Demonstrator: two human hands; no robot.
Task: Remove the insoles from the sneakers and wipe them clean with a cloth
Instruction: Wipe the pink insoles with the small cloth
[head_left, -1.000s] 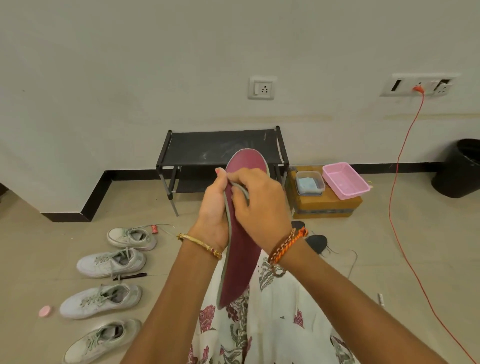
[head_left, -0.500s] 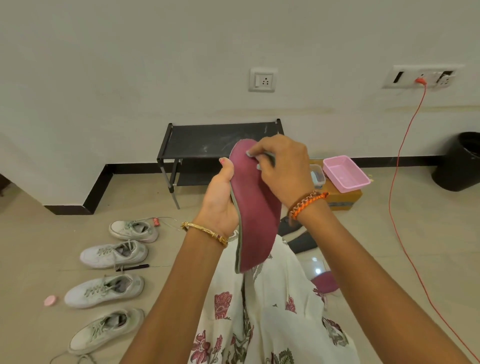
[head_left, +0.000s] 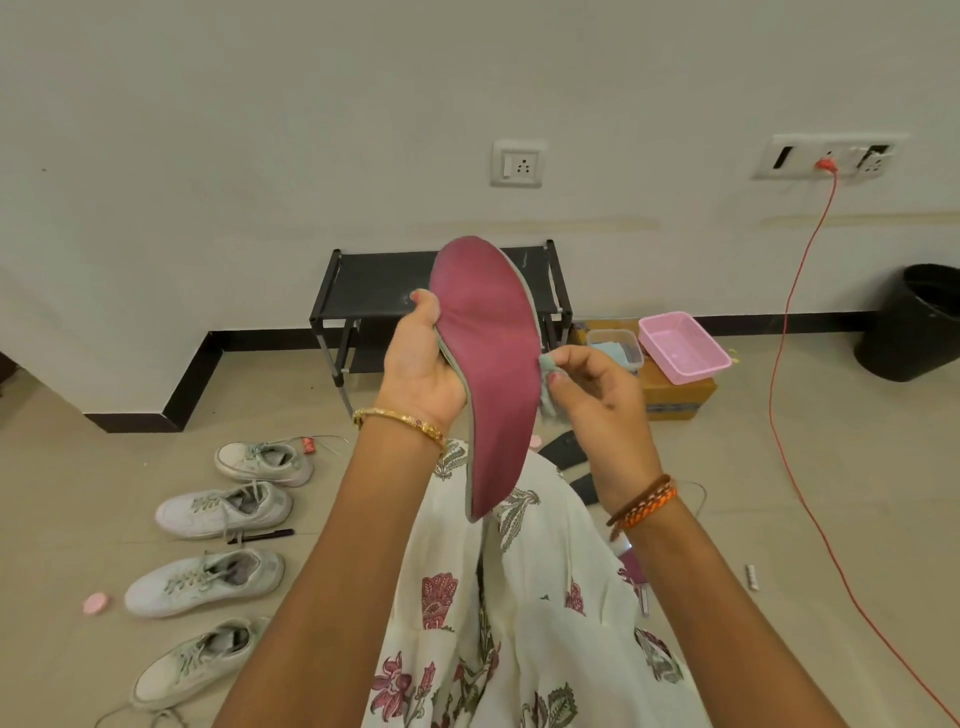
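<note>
A maroon insole (head_left: 493, 364) with a grey-green edge stands upright in front of me, toe end up. My left hand (head_left: 423, 364) grips it at the left edge near the middle. My right hand (head_left: 597, 400) pinches a small pale green cloth (head_left: 548, 384) against the insole's right edge. Several white sneakers (head_left: 223, 512) lie in a row on the floor at my left. Dark insoles (head_left: 569, 449) lie on the floor behind my right wrist, partly hidden.
A black shoe rack (head_left: 379, 291) stands against the wall ahead. A cardboard box (head_left: 675, 395) carries a pink tray (head_left: 683, 348) and a clear tub. A black bin (head_left: 919, 322) sits far right, and an orange cable (head_left: 795, 467) runs across the floor. A pen (head_left: 262, 535) lies among the sneakers.
My right hand with the cloth has slid from the toe end of the insole down to its right edge. The insole has turned more upright and faces me more fully.
</note>
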